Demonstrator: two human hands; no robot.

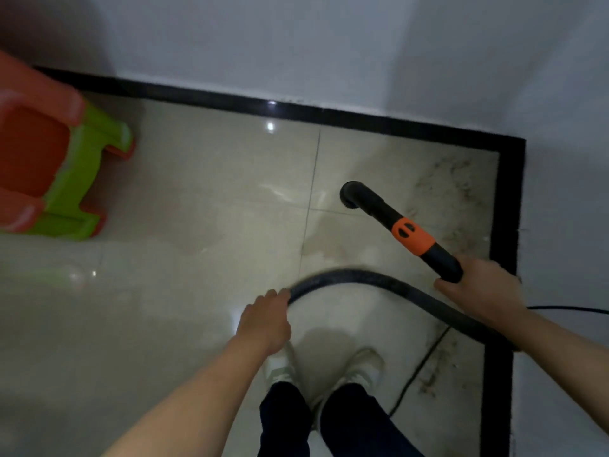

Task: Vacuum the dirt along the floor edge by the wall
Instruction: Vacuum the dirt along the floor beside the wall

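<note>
Person's right hand (478, 288) is wrapping tight round the wand (412, 235) at mid right of the frame, and the left hand (267, 318) is curling round the hose (362, 282) at lower centre. The nozzle (351, 194) is sitting mid-frame, just left of the dirt (451, 186) along the right-hand skirting (507, 209). Looks like barely any is done: smudges are showing all up the right side and down by the cord (415, 377). Not seeing any brand or writing anywhere.
</note>
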